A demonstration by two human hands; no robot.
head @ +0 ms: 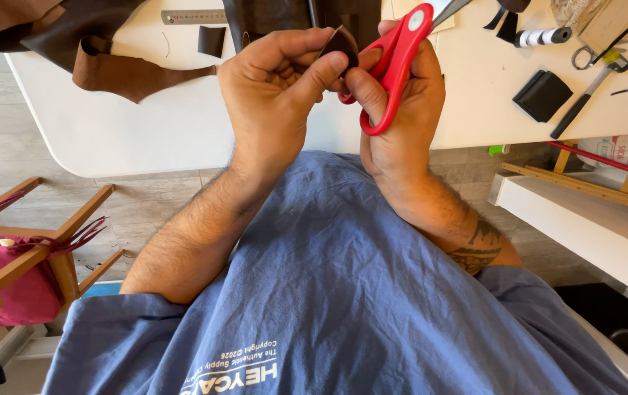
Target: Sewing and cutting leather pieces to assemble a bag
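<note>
Head view: left hand (273,91) pinches dark scrap (341,42) (mostly hidden); right hand (400,102) grips red scissors (394,62), blades obscured.

The small dark leather piece (341,42) is thin, with a curved edge, and stands almost upright in the air above the near edge of the tabletop (182,124). The red-handled scissors (394,62) are touching it at its 3 o'clock side, with handles pointing toward 6 o'clock and blades toward 1 o'clock.

Head camera, steep downward look, close over white table (182,132).
</note>
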